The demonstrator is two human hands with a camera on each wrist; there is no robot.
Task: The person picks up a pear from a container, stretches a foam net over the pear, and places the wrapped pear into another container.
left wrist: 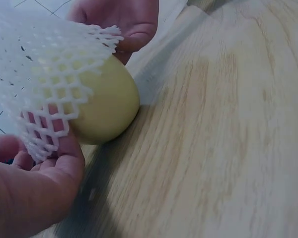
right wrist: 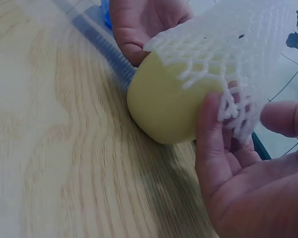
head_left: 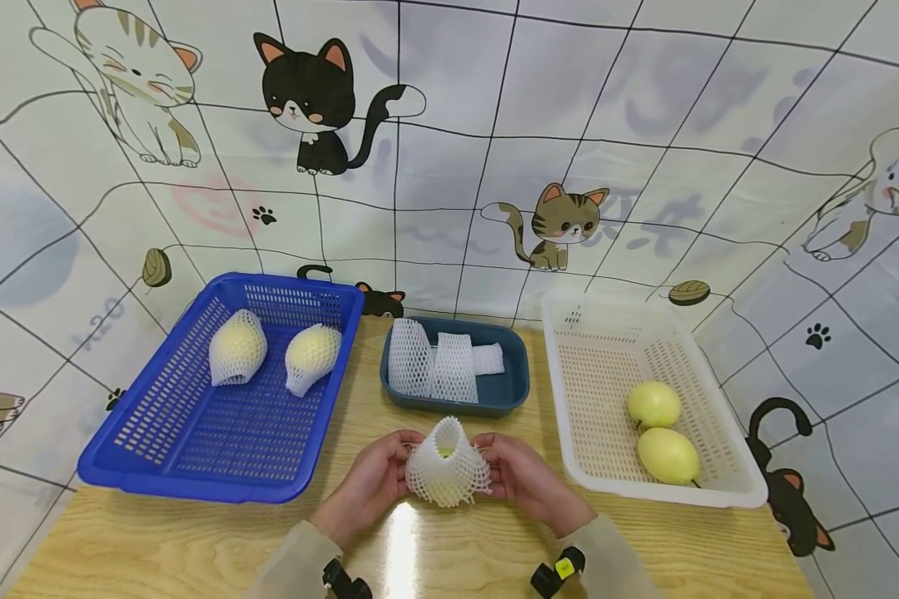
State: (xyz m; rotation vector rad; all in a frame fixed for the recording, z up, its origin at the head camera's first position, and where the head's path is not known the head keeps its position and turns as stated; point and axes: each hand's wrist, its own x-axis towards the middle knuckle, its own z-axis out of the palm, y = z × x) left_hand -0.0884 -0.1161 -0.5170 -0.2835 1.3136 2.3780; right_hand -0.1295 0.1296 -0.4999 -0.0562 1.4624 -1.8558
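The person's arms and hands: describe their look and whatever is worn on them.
The left hand and right hand show no gloves. Plain beige fabric sleeves cover the forearms. Near each wrist sits a small, chunky black device; the right one bears a square yellow label with tiny, unreadable markings. No cables show.

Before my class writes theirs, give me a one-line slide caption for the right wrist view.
Left hand and right hand hold a white foam net partly covering a yellow fruit.
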